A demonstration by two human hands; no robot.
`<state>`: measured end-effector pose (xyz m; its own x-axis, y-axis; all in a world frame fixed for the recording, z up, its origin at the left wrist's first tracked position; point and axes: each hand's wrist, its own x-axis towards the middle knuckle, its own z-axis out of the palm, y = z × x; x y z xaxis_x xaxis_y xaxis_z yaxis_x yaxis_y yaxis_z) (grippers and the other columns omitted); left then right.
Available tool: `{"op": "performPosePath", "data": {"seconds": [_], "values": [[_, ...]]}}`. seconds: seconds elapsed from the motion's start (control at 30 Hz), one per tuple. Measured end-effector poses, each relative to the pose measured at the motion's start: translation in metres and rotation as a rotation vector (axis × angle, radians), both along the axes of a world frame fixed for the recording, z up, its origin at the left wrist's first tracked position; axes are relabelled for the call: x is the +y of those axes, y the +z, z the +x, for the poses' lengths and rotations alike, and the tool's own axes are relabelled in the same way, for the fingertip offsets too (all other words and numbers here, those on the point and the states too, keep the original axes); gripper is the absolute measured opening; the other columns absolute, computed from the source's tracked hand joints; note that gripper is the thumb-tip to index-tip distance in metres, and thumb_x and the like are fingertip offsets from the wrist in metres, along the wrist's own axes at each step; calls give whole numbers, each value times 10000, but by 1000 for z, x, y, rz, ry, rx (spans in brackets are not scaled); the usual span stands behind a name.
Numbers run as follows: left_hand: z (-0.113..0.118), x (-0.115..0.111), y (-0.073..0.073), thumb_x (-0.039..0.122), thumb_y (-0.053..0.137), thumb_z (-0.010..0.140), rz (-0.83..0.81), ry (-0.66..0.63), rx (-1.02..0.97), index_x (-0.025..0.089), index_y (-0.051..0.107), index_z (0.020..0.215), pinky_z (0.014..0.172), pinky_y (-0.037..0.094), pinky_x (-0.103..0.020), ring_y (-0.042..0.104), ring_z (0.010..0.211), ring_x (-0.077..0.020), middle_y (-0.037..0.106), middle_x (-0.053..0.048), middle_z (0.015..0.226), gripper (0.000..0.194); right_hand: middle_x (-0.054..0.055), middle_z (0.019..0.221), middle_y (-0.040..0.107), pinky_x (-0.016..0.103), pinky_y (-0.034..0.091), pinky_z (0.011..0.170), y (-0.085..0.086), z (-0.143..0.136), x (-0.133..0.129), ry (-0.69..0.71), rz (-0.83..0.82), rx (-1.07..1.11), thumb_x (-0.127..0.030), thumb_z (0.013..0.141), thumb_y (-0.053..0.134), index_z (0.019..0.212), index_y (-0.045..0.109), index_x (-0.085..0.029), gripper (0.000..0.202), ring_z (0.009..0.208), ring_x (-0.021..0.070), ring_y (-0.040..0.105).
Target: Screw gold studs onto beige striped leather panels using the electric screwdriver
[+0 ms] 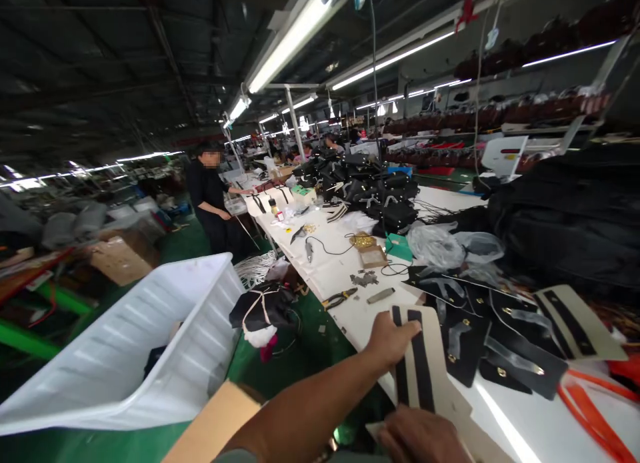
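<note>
My left hand (pixel 393 340) grips the far left corner of a cream panel (pixel 439 376) with two black stripes, its thumb on top. Close to the bottom edge, my right hand (pixel 423 436) is blurred and lies over the near part of the panel; its fingers are curled, and what they hold is hidden. Right of the panel lie black pieces (pixel 467 343) with gold fittings and clear plastic strips. A similar striped cream panel (pixel 580 323) rests farther right. Beyond my left hand are yellow-handled pliers (pixel 340 298) and a grey-handled tool (pixel 381 296).
A white bin (pixel 200 283) stands at the left, beside a cardboard box (pixel 215 423). The white table (pixel 325 256) holds a pile of black items (pixel 355 183), plastic bags (pixel 435 246) and orange straps (pixel 590 410). A person (pixel 213 200) stands at its far left side.
</note>
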<state>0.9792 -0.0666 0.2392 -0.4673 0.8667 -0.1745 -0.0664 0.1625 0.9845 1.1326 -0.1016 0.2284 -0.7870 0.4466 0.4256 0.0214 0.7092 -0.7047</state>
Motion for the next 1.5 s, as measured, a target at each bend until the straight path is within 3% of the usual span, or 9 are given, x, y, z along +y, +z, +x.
{"op": "performPosePath", "data": {"seconds": [0.17,0.27,0.33,0.47,0.6,0.77,1.03,1.23,1.5], "values": [[-12,-16,2,386,847,692,-2,-59,-291,117,762,992,767,586,-365,730,801,-254,788,-117,920,412,46,841,687,290,495,747,21,30,33,-578,-400,13,-569,972,527,736,628,-233,423,818,216,654],[-11,-20,-3,398,872,698,-21,-127,-461,112,740,1045,750,601,-369,734,767,-243,787,-117,910,469,92,1281,642,354,434,995,11,48,49,-646,-489,49,-586,941,564,754,673,-215,429,1192,280,585],[-8,-19,-6,407,872,713,-44,-152,-502,106,733,1064,764,606,-379,739,770,-248,786,-122,910,482,87,1204,674,353,458,920,1,50,46,-572,-662,-28,-598,938,559,774,680,-209,439,1103,268,616],[3,-23,-8,446,819,792,-4,-165,-400,142,717,1134,896,579,-389,739,933,-262,782,-117,1046,469,3,741,642,293,435,655,-6,41,32,-530,-935,-74,-625,914,574,781,637,-198,452,693,184,570],[15,-45,-15,432,807,817,-26,-217,-325,174,699,1197,952,543,-352,705,1056,-252,753,-102,1184,472,-8,719,637,273,433,632,-2,39,34,-686,-934,75,-631,890,602,782,634,-196,449,676,176,553],[31,-70,-26,453,835,780,-257,-373,-649,113,723,1129,822,581,-365,739,850,-243,782,-130,989,500,-8,699,598,279,435,643,-3,34,44,-745,-835,170,-610,910,597,777,627,-196,436,678,172,524],[30,-51,-20,471,859,742,-166,-169,-523,115,733,1172,873,587,-401,746,887,-266,794,-129,989,573,80,1139,651,360,447,928,2,44,50,-888,-451,172,-506,935,627,645,613,-201,421,1045,236,600],[34,-42,-13,500,782,820,-20,-130,-340,134,742,1173,939,570,-414,730,1002,-284,785,-121,1075,509,4,751,575,299,425,668,-5,44,26,-702,-475,11,-516,936,644,661,603,-211,413,683,156,540],[44,-40,-1,441,796,808,-16,-214,-209,137,759,1096,935,567,-366,721,1013,-267,787,-98,1070,421,-37,569,479,264,353,542,-19,38,29,-743,-686,-43,-620,884,651,637,580,-203,490,566,128,441]]}}
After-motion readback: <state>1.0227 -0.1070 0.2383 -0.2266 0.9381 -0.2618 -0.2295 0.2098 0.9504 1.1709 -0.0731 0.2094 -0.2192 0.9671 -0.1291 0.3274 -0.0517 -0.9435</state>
